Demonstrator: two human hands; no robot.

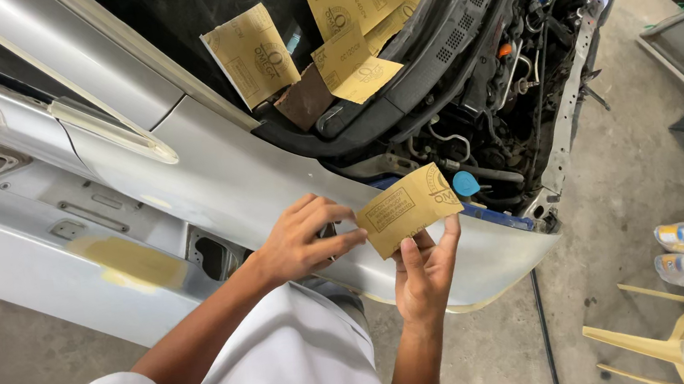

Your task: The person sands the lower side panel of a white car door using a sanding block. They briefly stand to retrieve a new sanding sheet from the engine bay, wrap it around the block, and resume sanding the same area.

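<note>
Sandpaper piece [408,209] pinched between left hand [303,243] fingers and right hand [423,272], both clamped on it. Just beyond hands: silver fender [239,177]. Further up: more sandpaper sheets [341,23] on windshield, open engine bay [502,99].

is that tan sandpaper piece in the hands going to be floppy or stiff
Probably floppy and light: the sandpaper piece is a thin sheet, pinched by the left hand and propped by the right hand. Its gritty side likely resists slipping.
</note>
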